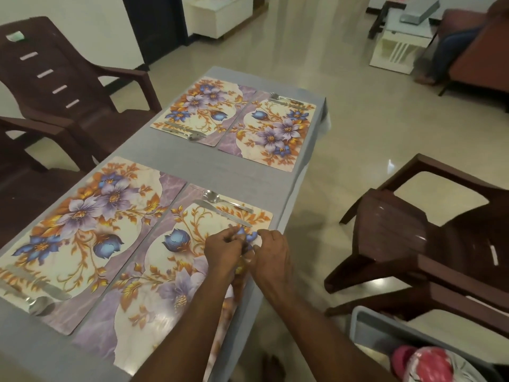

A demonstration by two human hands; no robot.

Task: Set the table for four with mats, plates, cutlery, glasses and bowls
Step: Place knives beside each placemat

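Lower centre of frame, both hands, left hand and right hand, pinched what was probably a thin steel fork over the floral laminated mat; light, stiff, slippery, best held mid-handle

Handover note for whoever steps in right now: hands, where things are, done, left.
Left hand and right hand: together over the near right mat, fingers curled on a small metal piece, probably a fork; too hidden to be sure.
Done: four mats on the table. A spoon and knife lie on the near right mat; cutlery is on the other three mats too.
Left: finish this setting; no plates, glasses or bowls are in view.
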